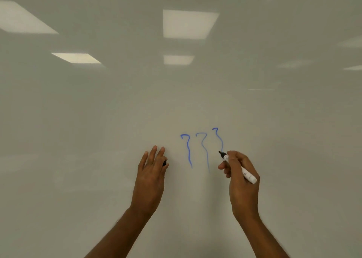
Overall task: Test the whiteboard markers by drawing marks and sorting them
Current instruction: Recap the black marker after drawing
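A: Where is there room on the whiteboard (121,105)?
B: From nine o'clock round over twelve to three it lies open, with only light reflections (188,23).
A: And lower?
B: At seven the left grip (150,173), pinching a dark cap (165,163), blocks the board; at five the right grip (242,177) holds a marker (240,168). Three blue marks (206,155) fill the gap between them at six. The marker tip touches the rightmost mark.

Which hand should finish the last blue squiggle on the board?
The right hand. It grips the marker, whose tip sits at the bottom of the third squiggle. The left hand only seems to pinch a small black thing, maybe the cap.
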Demonstrator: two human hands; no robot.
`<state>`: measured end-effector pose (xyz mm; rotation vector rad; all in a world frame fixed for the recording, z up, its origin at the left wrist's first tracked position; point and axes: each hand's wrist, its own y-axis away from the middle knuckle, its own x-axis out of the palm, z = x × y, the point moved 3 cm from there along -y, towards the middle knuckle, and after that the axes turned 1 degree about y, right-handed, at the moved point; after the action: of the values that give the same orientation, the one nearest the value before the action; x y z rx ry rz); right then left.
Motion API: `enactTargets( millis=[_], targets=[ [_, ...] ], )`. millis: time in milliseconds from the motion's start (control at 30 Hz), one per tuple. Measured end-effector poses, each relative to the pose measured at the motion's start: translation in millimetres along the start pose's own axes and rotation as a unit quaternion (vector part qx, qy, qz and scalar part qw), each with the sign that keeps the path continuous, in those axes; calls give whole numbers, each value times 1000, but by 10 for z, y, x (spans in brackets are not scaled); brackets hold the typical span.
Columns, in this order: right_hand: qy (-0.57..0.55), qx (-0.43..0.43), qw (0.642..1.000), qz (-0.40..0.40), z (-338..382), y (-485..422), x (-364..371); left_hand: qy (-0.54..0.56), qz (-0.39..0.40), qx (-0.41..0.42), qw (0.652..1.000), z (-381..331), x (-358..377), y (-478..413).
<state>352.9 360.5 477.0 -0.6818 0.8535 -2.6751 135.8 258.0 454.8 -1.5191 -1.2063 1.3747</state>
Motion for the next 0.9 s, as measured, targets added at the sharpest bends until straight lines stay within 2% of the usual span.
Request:
enactTargets(
  millis=[200,333,500,633,767,833,900],
  targets=[
    [80,-131,988,4,119,-455,69,-44,-26,37,998,5,72,4],
    [131,-151,980,10,12,-721,50,-55,-28,46,997,7,91,18],
    [178,-178,968,17,-238,-629,-170,-57,-31,49,997,13,115,23],
    [213,-142,967,9,-522,-443,-494,-60,-14,32,998,31,129,26],
    [244,-53,968,38,-688,-108,-759,-49,7,19,999,-52,83,-4],
    [218,-18,975,44,-603,115,-775,3,18,-50,999,-103,20,5],
    [160,-4,986,50,-442,351,-695,108,19,-155,982,-214,-74,53]
  ],
)
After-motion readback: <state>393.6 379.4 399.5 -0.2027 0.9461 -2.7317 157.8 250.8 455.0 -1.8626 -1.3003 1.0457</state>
